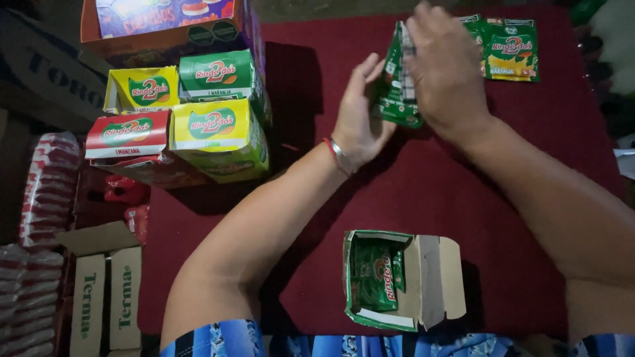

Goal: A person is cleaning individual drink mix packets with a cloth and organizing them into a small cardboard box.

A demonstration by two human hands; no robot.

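Dark red cloth [529, 218] covered the table, and the room around it was dim. Near the far edge of the table, a stack of green sachets [397, 79] stood upright between the two hands. The right hand [446, 73] gripped the stack from above with its fingers curled over the top. The left hand [360, 112] was open and flat, its palm pressing the left side of the stack; a red and silver bracelet [337, 155] was on that wrist. Just behind the right hand, toward the far right corner, more green and yellow sachets [509, 49] lay flat on the cloth. At the near edge, an open green carton [397, 281] lay with its flaps spread, and green sachets were inside it. At the far left corner, small closed cartons [198, 112] in yellow, green and red were piled together, in front of a bigger orange and purple box [159, 20]. Beside the left edge stood brown cardboard boxes [106, 291] and rolls in red and white wrapping [46, 192].
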